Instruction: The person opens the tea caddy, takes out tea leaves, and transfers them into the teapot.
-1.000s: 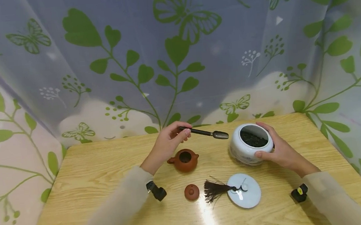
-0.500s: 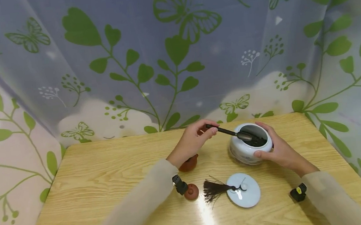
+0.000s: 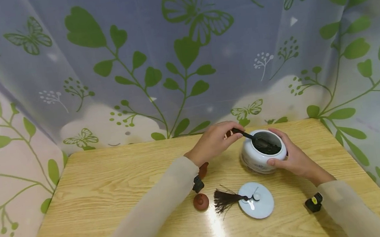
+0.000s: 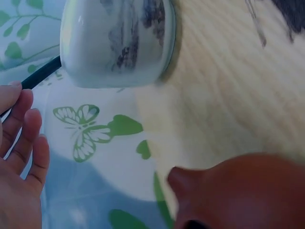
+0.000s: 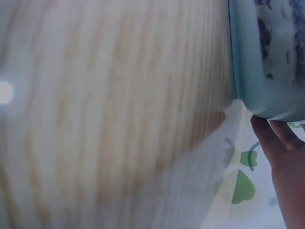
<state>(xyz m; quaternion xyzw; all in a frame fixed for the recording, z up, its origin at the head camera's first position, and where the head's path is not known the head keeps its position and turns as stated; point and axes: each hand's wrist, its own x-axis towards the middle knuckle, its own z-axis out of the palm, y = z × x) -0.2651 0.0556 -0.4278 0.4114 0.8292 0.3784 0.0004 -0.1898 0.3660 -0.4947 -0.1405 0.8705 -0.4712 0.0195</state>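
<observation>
My left hand pinches the black handle of a tea scoop, whose head dips through the mouth of a white porcelain jar into dark tea leaves. From the right, my right hand grips the jar with its thumb near the front rim. In the left wrist view, the scoop handle runs behind the jar. Fingers of the right hand press against the jar in the right wrist view. Under my left wrist, a brown clay teapot is mostly hidden.
The small clay teapot lid lies in front of the teapot. Nearer me than the jar is its white lid, with a dark tassel pointing left. A leaf-patterned curtain hangs behind the wooden table.
My left hand has moved right, carrying the scoop from outside the jar into its mouth and down to the leaves. The left arm now covers most of the teapot. My right hand stays put.
</observation>
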